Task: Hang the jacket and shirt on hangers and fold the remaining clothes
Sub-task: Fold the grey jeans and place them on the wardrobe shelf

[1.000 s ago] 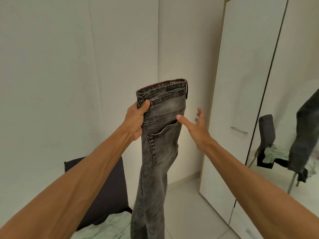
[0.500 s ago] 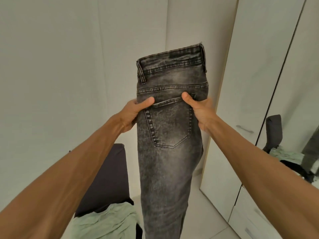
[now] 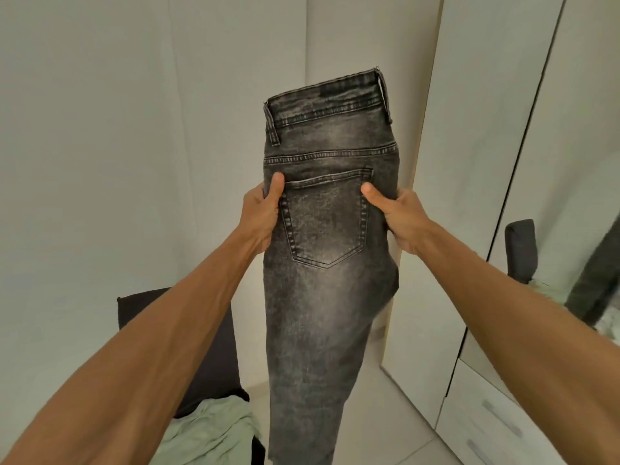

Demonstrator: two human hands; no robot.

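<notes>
A pair of washed grey-black jeans (image 3: pixel 328 297) hangs upright in front of me, folded lengthwise, waistband up, one back pocket facing me. My left hand (image 3: pixel 261 216) grips the left edge beside the pocket, thumb on the front. My right hand (image 3: pixel 399 216) grips the right edge at the same height, thumb pressed by the pocket's corner. The legs drop out of view at the bottom. A pale green garment (image 3: pixel 208 431) lies crumpled below at the lower left.
A dark chair (image 3: pixel 214 364) stands against the white wall behind the green garment. A white wardrobe (image 3: pixel 469 162) with a mirrored door (image 3: pixel 570 229) fills the right side; the mirror reflects the chair and clothes. Light floor tiles (image 3: pixel 385 431) lie below.
My right hand, open beside the jeans a second ago, has closed on their right edge. The jeans have turned flat towards me and both hands grip lower, at pocket height.
</notes>
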